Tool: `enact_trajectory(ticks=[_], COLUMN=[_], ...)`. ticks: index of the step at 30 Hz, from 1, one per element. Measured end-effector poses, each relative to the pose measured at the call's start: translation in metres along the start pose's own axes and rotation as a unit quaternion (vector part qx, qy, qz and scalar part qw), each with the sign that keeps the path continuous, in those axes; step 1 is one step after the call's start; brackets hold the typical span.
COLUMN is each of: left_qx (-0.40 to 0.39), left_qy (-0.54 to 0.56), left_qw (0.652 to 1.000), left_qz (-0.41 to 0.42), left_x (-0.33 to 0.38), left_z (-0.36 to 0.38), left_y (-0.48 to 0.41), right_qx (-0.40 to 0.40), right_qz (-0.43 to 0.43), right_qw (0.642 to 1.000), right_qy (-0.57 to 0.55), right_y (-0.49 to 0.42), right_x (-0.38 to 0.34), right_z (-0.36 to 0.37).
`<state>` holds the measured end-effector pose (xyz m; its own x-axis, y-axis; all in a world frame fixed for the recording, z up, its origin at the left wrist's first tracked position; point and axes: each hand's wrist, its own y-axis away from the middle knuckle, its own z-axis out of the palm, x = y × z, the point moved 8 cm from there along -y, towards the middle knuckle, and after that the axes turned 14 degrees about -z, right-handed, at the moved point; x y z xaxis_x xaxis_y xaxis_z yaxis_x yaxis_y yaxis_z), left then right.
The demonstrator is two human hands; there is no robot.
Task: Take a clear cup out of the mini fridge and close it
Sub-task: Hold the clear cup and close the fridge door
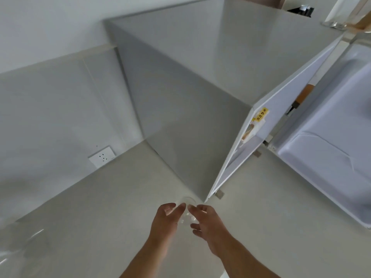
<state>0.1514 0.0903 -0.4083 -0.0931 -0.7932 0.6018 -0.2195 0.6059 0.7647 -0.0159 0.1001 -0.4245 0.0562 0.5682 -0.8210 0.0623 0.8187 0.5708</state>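
Observation:
A clear cup (187,212) sits between my two hands, low over the pale surface (100,217), just off the near corner of the mini fridge. My left hand (165,221) cups its left side with the fingertips on the rim. My right hand (209,227) grips its right side with thumb and fingers. The grey mini fridge (180,87) stands behind, its white front opening (249,141) facing right with a yellow-labelled bread pack inside. Its door (329,137) is swung wide open at the far right, showing the moulded white lining.
A white wall socket (102,156) is low on the left wall. A blurred clear glass item (30,241) lies at the lower left edge. A glass vessel (335,23) and a black object (301,10) stand beyond the fridge top.

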Motion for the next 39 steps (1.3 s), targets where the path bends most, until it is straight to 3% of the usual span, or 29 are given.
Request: enact_trajectory(ticks=[8, 16, 22, 28, 34, 39], left_qx=[-0.005, 0.139, 0.069, 0.017, 0.043, 0.094], left_qy=[-0.032, -0.080, -0.190, -0.266, -0.271, -0.276], left_qw=[0.999, 0.984, 0.965, 0.900, 0.817, 0.752], left_qz=[-0.014, 0.072, 0.169, 0.344, 0.507, 0.591], left_x=[-0.010, 0.023, 0.074, 0.157, 0.256, 0.329], left_z=[0.014, -0.008, 0.054, 0.128, 0.160, 0.156], left_y=[-0.011, 0.027, 0.085, 0.167, 0.259, 0.320], right_qx=[0.026, 0.035, 0.102, 0.146, 0.193, 0.218], right_qz=[-0.019, -0.094, -0.190, -0.316, -0.415, -0.462], right_qw=[0.995, 0.973, 0.943, 0.871, 0.801, 0.743], right_qy=[0.089, 0.207, 0.253, 0.348, 0.385, 0.432], right_y=[-0.008, 0.016, 0.051, 0.093, 0.144, 0.183], right_x=[0.007, -0.036, -0.103, -0.194, -0.305, -0.388], right_z=[-0.011, -0.044, -0.108, -0.175, -0.223, -0.252])
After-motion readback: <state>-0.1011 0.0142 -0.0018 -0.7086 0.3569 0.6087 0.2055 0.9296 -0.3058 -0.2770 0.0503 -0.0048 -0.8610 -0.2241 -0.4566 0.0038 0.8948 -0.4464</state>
